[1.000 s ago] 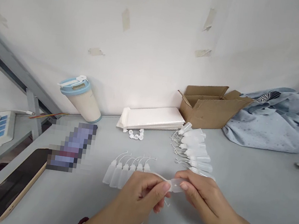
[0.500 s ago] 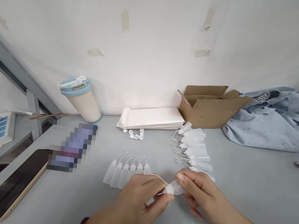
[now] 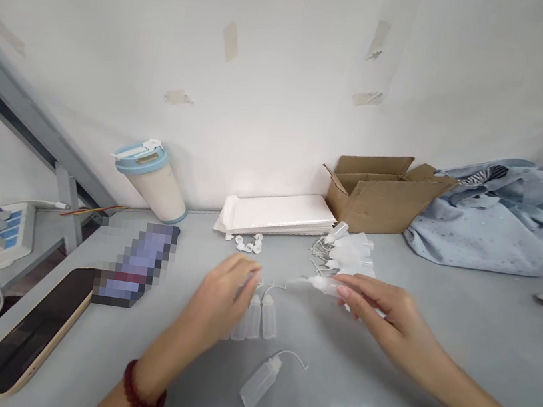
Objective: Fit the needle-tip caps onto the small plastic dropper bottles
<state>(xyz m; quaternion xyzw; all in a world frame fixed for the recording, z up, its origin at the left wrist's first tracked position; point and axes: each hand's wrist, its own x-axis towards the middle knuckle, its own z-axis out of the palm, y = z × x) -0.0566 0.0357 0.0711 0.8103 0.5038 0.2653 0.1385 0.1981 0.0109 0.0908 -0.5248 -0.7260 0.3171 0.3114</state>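
Note:
My right hand (image 3: 378,309) pinches a small translucent squeeze bottle (image 3: 325,284) by its body, its blurred nozzle pointing left. It is beside the pile of similar bottles (image 3: 353,252). My left hand (image 3: 223,294) is over the upright-facing row of bottles (image 3: 254,319), hiding part of it. Its fingers are drawn in toward the thumb; what they hold, if anything, is hidden. A single squeeze bottle (image 3: 260,382) lies tilted on the desk in front, its thin curved strap reaching right. Several small white caps (image 3: 248,246) lie beyond my left hand.
A stack of white packets (image 3: 277,212) lies by the wall, next to an open cardboard box (image 3: 383,202) and blue patterned cloth (image 3: 500,229). On the left are a tumbler (image 3: 155,184), a phone (image 3: 27,338), a pixelated dark object (image 3: 136,265) and a power strip (image 3: 14,235).
The bottle between both hands now lies on the desk. My left hand has moved left and away over the row; my right hand has gone to the pile and holds another bottle.

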